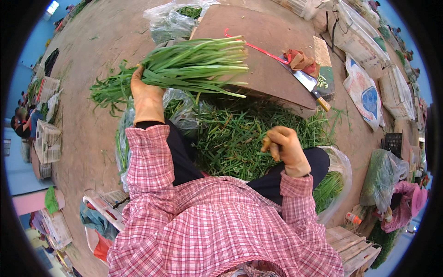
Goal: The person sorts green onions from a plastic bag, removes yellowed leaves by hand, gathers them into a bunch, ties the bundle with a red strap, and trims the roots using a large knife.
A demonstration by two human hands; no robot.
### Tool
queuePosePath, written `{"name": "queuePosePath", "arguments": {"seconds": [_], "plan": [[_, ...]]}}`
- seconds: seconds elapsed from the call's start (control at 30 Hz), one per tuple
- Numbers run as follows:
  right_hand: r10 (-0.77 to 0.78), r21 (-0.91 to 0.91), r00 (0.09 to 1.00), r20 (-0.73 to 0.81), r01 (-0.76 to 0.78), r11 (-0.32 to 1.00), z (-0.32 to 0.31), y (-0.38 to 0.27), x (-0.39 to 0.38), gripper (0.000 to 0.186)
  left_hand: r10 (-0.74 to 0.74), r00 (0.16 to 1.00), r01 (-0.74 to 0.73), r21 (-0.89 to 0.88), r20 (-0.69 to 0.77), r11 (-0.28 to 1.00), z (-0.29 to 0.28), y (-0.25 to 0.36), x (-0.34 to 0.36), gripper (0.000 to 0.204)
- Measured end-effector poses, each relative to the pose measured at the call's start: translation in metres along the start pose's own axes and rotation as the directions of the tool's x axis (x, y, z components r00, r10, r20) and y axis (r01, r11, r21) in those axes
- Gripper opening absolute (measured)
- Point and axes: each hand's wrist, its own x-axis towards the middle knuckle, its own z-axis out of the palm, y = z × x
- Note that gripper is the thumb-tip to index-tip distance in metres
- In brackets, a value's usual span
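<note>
A bunch of long flat-leaved chives (194, 64) is held up at the far left of the pile, its pale stem ends toward the right. My left hand (146, 94) is closed around its leafy part. Over the heap of loose green leaves (235, 138) between my knees hangs my right hand (285, 147). Its fingers are curled in, and nothing shows between them. Both hands look covered by tan gloves, with yellowish fingertips on the right one. The bunch partly covers the near left edge of a brown board (258, 51).
On the board's right side lie a knife (304, 83), a reddish-brown cloth (302, 62) and a red strip. Clear plastic bags with greens (173, 23) stand behind the board and beside my right knee (330, 184). Crates (397, 90) and a white sack (362, 94) line the right.
</note>
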Motion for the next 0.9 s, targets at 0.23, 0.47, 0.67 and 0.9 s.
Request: {"name": "queuePosePath", "arguments": {"seconds": [0.23,0.47,0.67,0.9], "plan": [[-0.309,0.059,0.947,-0.091,0.314,0.947,0.021,0.006,0.048,0.035,0.038,0.999,-0.038,-0.016,0.019,0.999,0.001,-0.003,-0.007,0.029],[-0.308,0.491,0.942,0.135,0.207,0.846,0.071,-0.007,0.106,0.036,-0.119,0.991,0.115,0.066,0.062,0.991,-0.009,-0.030,-0.014,0.028],[-0.341,0.656,0.937,0.078,0.209,0.725,0.072,-0.012,0.100,0.022,-0.133,0.991,0.132,0.060,0.014,0.989,-0.011,-0.028,-0.007,0.036],[-0.353,0.641,0.933,-0.072,0.315,0.700,-0.017,0.013,0.045,0.019,-0.049,0.998,0.051,0.062,-0.029,0.997,-0.003,-0.015,-0.013,0.031]]}}
